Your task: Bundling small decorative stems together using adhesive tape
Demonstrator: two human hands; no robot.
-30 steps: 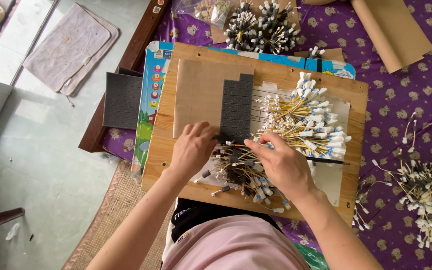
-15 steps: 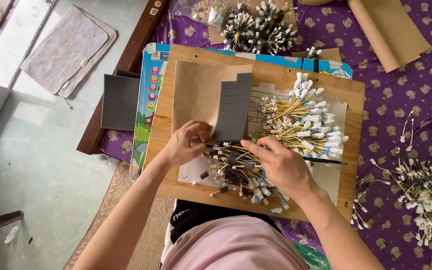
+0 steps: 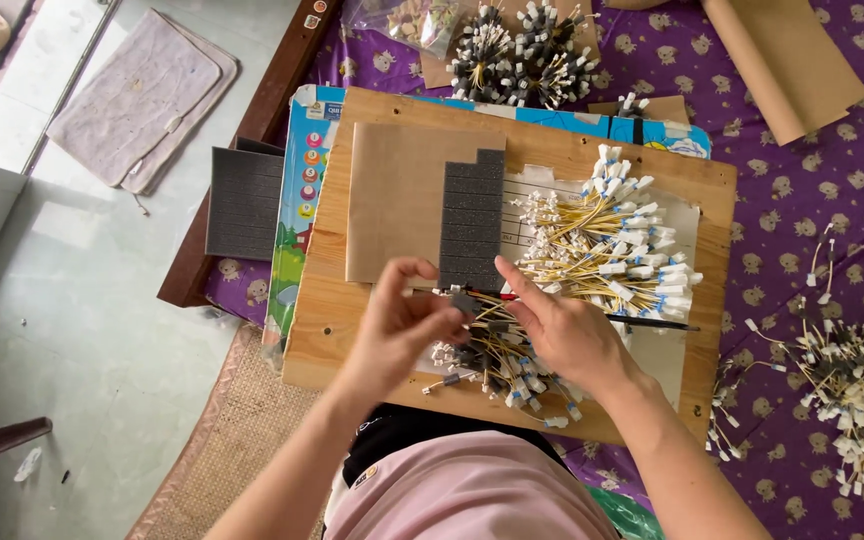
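My left hand (image 3: 400, 330) and my right hand (image 3: 567, 335) meet over a wooden board (image 3: 332, 330) on my lap. Between the fingertips of both hands is a small grey foam piece (image 3: 466, 303) around thin yellow wires. Under my hands lies a heap of short yellow wires with white and blue end plugs (image 3: 497, 365). A larger fan of the same wires (image 3: 612, 250) lies just beyond my right hand. Dark grey foam strips (image 3: 472, 215) rest on a brown cardboard sheet (image 3: 392, 200) ahead of my left hand.
Bundles of finished wires (image 3: 517, 50) lie at the top on a purple patterned cloth (image 3: 802, 200). More loose wires (image 3: 842, 375) lie at the right. A dark foam pad (image 3: 244, 203) sits at the left on a wooden edge. Brown paper roll (image 3: 782, 60) is top right.
My left hand has lifted from flat on the board and turned its fingers toward the right hand, pinching the foam piece together with it. The camera view shifted slightly downward.
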